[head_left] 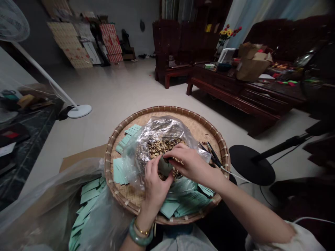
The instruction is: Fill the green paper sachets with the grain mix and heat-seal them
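Between my hands is a small pale green packet (164, 168), its near side held in the curved fingers and thumb of my left hand (155, 176). My right hand (183, 158) is closed in a pinch at the packet's top, where something small and dark shows at the fingertips, too small to name. Both hands are over a clear plastic bag (167, 125) filled with brown and yellowish dried bits (158, 148). The bag lies open on a round woven bamboo tray (201, 120). Flat green packets (120, 170) lie around the bag, with more by the tray's near edge.
Scissors or a similar black-handled tool (213, 153) and a white cable lie at the tray's right. Left of it is a plastic bag of green packets (87, 198). A fan base (251, 165) stands right, a white fan (80, 111) left, and a wooden table (235, 90) beyond.
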The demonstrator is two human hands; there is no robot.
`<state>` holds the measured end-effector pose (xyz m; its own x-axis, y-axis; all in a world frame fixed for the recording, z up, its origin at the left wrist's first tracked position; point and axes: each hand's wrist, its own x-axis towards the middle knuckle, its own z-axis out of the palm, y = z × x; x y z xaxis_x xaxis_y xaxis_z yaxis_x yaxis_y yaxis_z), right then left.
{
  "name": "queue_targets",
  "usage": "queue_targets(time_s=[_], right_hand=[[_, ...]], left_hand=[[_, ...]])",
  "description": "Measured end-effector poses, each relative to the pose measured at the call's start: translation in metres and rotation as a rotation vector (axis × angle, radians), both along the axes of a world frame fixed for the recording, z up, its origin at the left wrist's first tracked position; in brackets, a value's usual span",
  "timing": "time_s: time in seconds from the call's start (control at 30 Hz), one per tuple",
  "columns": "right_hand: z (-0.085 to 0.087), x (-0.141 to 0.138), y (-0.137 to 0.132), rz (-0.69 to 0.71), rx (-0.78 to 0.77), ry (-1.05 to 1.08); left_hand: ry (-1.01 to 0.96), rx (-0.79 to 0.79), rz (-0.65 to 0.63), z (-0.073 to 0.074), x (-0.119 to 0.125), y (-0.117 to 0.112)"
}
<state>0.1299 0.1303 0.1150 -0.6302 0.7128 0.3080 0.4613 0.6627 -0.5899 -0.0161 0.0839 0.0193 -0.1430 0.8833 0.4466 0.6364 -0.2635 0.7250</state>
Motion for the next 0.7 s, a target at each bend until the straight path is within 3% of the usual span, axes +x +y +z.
queue_targets(time_s=[0.13, 0.37, 0.53, 0.7], right_hand=[[0.003, 0.003, -0.002, 0.013, 0.016, 0.064], [-0.004, 0.011, -0.002, -0.097, -0.196, 0.105], [-0.005, 0.003, -0.001, -0.11, -0.095, 0.184], [-0.005, -0.006, -0.006, 0.002, 0.004, 0.006]], left_hand=[[-0.008, 0.009, 0.004, -0.002, 0.0, -0.001], [0.0, 0.037, -0.024, 0.003, 0.0, -0.001], [0.012, 0.054, -0.026, 0.002, 0.001, -0.001], [0.037, 0.064, 0.002, -0.001, 0.002, 0.0]])
